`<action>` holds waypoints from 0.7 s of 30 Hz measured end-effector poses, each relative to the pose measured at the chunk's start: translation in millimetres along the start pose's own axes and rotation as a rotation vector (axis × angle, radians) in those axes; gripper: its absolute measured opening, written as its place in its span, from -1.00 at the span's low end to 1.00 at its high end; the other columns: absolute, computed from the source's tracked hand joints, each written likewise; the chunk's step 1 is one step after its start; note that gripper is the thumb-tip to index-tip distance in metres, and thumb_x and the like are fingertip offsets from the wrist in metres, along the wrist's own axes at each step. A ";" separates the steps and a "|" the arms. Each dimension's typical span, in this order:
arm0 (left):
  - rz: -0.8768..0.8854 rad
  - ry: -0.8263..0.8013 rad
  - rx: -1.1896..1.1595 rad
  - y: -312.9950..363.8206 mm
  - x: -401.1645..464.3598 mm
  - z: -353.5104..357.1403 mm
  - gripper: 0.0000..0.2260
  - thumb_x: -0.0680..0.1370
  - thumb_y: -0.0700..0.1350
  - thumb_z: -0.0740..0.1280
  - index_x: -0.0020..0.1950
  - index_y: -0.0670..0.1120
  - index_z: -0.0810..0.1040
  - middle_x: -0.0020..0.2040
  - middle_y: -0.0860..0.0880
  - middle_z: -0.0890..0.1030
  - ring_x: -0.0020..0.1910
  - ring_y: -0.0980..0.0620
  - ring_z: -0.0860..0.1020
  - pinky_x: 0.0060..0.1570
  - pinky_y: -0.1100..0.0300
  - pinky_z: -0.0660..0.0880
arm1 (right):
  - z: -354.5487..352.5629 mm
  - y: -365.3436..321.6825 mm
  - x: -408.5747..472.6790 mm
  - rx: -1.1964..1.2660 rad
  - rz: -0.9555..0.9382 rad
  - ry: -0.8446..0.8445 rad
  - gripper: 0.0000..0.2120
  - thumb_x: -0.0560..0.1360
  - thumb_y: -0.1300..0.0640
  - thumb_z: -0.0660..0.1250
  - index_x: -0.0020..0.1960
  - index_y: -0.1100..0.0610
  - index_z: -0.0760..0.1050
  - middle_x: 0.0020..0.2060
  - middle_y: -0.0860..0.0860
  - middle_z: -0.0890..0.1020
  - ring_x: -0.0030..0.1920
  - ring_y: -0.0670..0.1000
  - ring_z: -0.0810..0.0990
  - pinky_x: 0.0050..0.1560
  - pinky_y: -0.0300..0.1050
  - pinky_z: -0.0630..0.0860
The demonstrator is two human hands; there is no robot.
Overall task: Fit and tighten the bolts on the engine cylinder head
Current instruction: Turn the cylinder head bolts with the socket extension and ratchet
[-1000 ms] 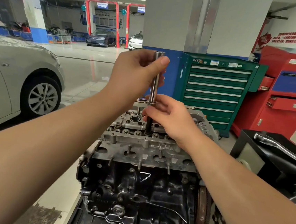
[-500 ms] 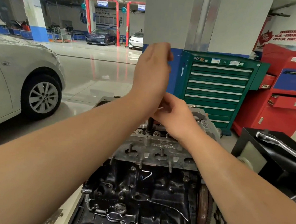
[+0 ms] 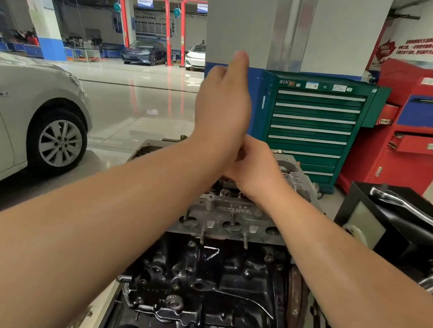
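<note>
The cylinder head [image 3: 228,212] sits at frame centre atop the black block [image 3: 214,282]. The right hand [image 3: 256,167] curls low over its top; the left hand [image 3: 222,109] rises above, hiding any tool; both grasps are unclear. A green cabinet [image 3: 311,128] stands behind, a silver car [image 3: 24,119] left.

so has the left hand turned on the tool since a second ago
Yes. The left hand has rolled over; its back now faces the camera and hides the tool, against the fixed cylinder head.

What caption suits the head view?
Both hands, left hand above right hand, meet over the cylinder head; any tool is hidden.
</note>
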State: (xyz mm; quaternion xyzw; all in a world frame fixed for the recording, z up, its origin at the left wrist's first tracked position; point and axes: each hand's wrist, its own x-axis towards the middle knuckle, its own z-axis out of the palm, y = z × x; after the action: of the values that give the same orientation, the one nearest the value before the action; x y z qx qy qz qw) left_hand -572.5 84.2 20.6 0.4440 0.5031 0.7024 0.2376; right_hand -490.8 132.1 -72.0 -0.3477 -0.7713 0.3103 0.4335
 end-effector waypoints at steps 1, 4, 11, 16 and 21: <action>-0.041 -0.069 -0.056 0.6 6.0 -3.9 -0.62 0.60 0.06 0.22 -0.41 0.02 0.41 -0.45 0.03 0.35 -0.43 -0.05 0.26 -0.37 0.11 0.23 | 0.4 0.5 -1.5 0.076 -0.009 -0.064 -0.62 0.21 -0.25 0.45 -0.08 -0.05 0.60 -0.18 -0.21 0.72 -0.14 -0.24 0.67 -0.04 0.02 0.62; -0.304 -0.567 -0.274 6.2 31.7 -27.4 -0.63 0.60 0.03 0.15 -0.41 0.00 0.32 -0.50 0.05 0.12 -0.50 0.02 0.03 -0.43 0.18 0.03 | 0.5 5.1 -3.1 0.212 -0.040 -0.198 -0.72 0.47 -0.01 0.43 0.15 0.03 0.60 0.04 -0.05 0.75 0.09 -0.03 0.72 0.25 -0.03 0.59; -0.153 -0.206 -0.101 7.1 13.2 -25.3 -0.63 0.64 0.16 0.31 -0.19 -0.08 0.61 -0.35 -0.04 0.61 -0.35 -0.03 0.57 -0.19 0.10 0.52 | -1.0 5.0 0.4 0.122 -0.002 -0.019 -0.65 0.24 -0.04 0.66 -0.18 -0.06 0.50 -0.29 -0.08 0.69 -0.29 -0.05 0.64 -0.07 0.21 0.65; -0.022 -0.150 -0.028 1.2 -2.0 -9.6 -0.64 0.60 0.17 0.19 -0.30 0.00 0.45 -0.42 0.01 0.42 -0.36 -0.05 0.37 -0.20 0.04 0.34 | 2.4 -1.6 -5.4 -0.006 -0.030 0.036 -0.58 0.17 -0.29 0.48 -0.12 -0.08 0.48 -0.27 -0.13 0.63 -0.26 -0.01 0.60 -0.20 0.13 0.60; -0.330 -0.636 -0.335 4.2 27.6 -37.2 -0.64 0.57 0.09 0.17 -0.35 -0.07 0.38 -0.51 0.01 0.15 -0.48 0.01 0.06 -0.35 0.12 0.09 | 0.3 1.9 -4.3 0.204 -0.020 -0.198 -0.73 0.54 0.12 0.42 0.22 0.04 0.54 0.08 -0.04 0.73 0.12 -0.05 0.70 0.27 0.00 0.58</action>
State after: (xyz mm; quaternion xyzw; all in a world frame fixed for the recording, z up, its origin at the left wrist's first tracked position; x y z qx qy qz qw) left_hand -617.7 85.6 31.4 0.5076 0.3475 0.5546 0.5603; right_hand -488.9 129.7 -75.6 -0.2617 -0.7781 0.4156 0.3916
